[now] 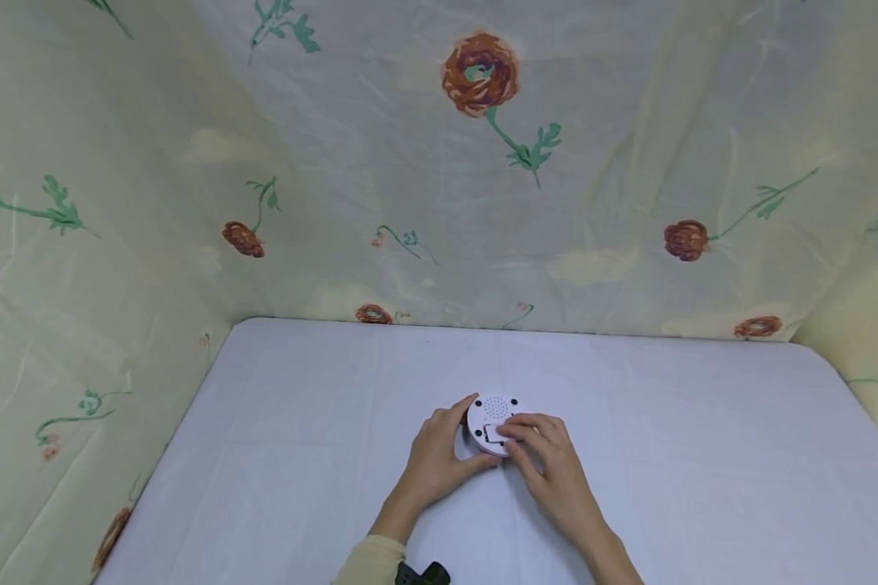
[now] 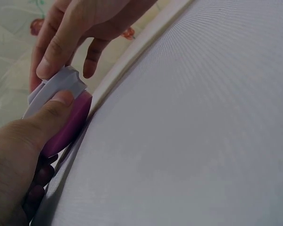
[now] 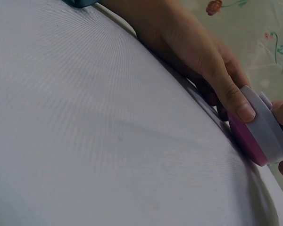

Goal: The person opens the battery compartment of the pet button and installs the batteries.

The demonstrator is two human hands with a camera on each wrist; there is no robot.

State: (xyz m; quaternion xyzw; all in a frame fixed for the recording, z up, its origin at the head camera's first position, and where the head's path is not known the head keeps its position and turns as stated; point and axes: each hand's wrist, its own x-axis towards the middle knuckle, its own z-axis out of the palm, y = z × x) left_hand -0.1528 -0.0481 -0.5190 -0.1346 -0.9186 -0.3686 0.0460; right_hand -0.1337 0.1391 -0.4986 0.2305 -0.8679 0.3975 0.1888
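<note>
A round white device with a purple lower part is held underside up over the table. Its upturned face shows a patch of small speaker holes, dark round feet and a rectangular battery opening. My left hand grips it by the rim from the left, thumb on the near side and fingers on the far side. From the right, my right hand has its fingertips on a small white battery cover at that opening. The cover stands up from the face in the right wrist view.
A white cloth covers the table, which has rounded far corners. Behind and on both sides hangs a pale curtain printed with flowers. A dark wrist strap shows by the left sleeve.
</note>
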